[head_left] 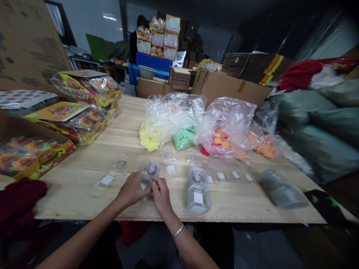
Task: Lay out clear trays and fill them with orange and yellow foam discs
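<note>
Both hands are at a clear plastic clamshell (152, 168) with a round printed sticker in one half and a white label in the other. My left hand (133, 189) grips its near left side, thumb stretched across toward the right. My right hand (161, 195), with a bracelet on the wrist, pinches its near right edge. Fingers partly hide the near half. To the right lies a stack of similar clamshells (198, 196), with a white label and a sticker on top. More open clamshells stand in a row beyond, and another clamshell (107, 179) is at the left.
Bags of yellow pieces (150, 137), green pieces (183, 138) and orange pieces (221, 136) stand at the back. Burger-print display boxes (70, 116) fill the left side. A clamshell stack (283, 188) lies at the right. Cardboard boxes (230, 87) and sacks (322, 149) surround the table.
</note>
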Demonstrator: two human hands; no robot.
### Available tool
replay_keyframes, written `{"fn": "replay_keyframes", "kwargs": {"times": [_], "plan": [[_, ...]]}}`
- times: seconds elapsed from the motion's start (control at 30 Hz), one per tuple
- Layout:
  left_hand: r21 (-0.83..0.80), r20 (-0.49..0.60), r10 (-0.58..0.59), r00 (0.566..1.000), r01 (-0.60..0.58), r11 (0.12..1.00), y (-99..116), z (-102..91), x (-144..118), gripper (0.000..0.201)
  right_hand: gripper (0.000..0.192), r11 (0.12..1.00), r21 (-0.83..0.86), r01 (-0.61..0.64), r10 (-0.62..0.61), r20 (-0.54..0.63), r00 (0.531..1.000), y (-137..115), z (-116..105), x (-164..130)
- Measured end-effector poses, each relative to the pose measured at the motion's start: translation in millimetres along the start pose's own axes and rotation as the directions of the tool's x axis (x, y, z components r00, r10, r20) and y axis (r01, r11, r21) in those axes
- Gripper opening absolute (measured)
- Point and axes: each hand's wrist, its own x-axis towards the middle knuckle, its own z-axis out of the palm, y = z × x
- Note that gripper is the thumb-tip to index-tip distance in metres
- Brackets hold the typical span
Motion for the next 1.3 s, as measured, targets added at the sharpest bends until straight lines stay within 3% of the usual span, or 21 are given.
{"fn": "replay_keyframes", "kwargs": {"times": [0.1, 0.23, 0.33, 0.43, 0.5, 0.57, 0.63, 0.73, 0.87, 1.0, 1.13, 1.23, 1.3], "plan": [[-0.116, 0.05, -0.036, 0.998, 0.041, 0.992, 4, -3.1, 1, 0.054, 0.037, 0.999, 0.03, 0.015, -0.014, -0.031, 0.999, 2, -3, -3], [-0.337, 0.082, -0.224, 0.971, 0.238, 0.911, 6, -16.3, 0, 0.077, 0.031, 1.0, 0.009, 0.02, -0.02, -0.04, 0.999, 19, -8, 7], [-0.5, 0.168, -0.256, 0.952, 0.306, 0.81, 6, -24.0, -3, 0.066, 0.022, 0.999, 0.013, -0.042, 0.042, -0.032, 0.999, 28, -16, 14], [-0.556, 0.219, -0.286, 0.933, 0.36, 0.75, 5, -26.6, -4, 0.057, 0.021, 0.999, -0.026, -0.029, 0.025, -0.16, 0.987, 15, -26, 12], [-0.526, 0.168, -0.322, 0.932, 0.361, 0.77, 6, -25.2, -6, 0.061, 0.022, 0.989, -0.108, 0.104, -0.124, -0.207, 0.97, -6, -28, 7], [-0.486, 0.111, -0.315, 0.942, 0.328, 0.81, 11, -22.5, -8, 0.07, 0.028, 0.956, -0.132, 0.263, -0.277, -0.095, 0.956, -29, -25, 3], [-0.476, 0.069, -0.27, 0.96, 0.269, 0.837, 19, -20.3, -10, 0.075, 0.044, 0.935, -0.093, 0.342, -0.338, 0.055, 0.94, -46, -16, 3], [-0.548, 0.02, -0.267, 0.963, 0.234, 0.803, 28, -21.5, -13, 0.065, 0.057, 0.938, -0.071, 0.338, -0.328, 0.119, 0.937, -53, -3, 9], [-0.694, 0.086, -0.272, 0.958, 0.254, 0.674, 29, -32.0, -15, 0.05, 0.044, 0.943, -0.022, 0.333, -0.327, 0.135, 0.935, -44, -2, 20], [-0.779, 0.14, -0.228, 0.964, 0.249, 0.576, 26, -41.2, -15, 0.05, 0.033, 0.969, -0.009, 0.249, -0.247, 0.08, 0.966, -43, -10, 25], [-0.736, 0.051, -0.228, 0.972, 0.191, 0.649, 30, -40.8, -14, 0.069, 0.033, 0.975, 0.01, 0.223, -0.222, 0.128, 0.967, -55, -5, 28], [-0.677, -0.008, -0.259, 0.966, 0.185, 0.713, 34, -39.6, -13, 0.081, 0.058, 0.973, -0.034, 0.227, -0.219, 0.161, 0.962, -66, 8, 32], [-0.687, 0.009, -0.261, 0.965, 0.195, 0.7, 35, -41.0, -12, 0.082, 0.067, 0.974, -0.049, 0.219, -0.207, 0.184, 0.961, -71, 16, 37]]}}
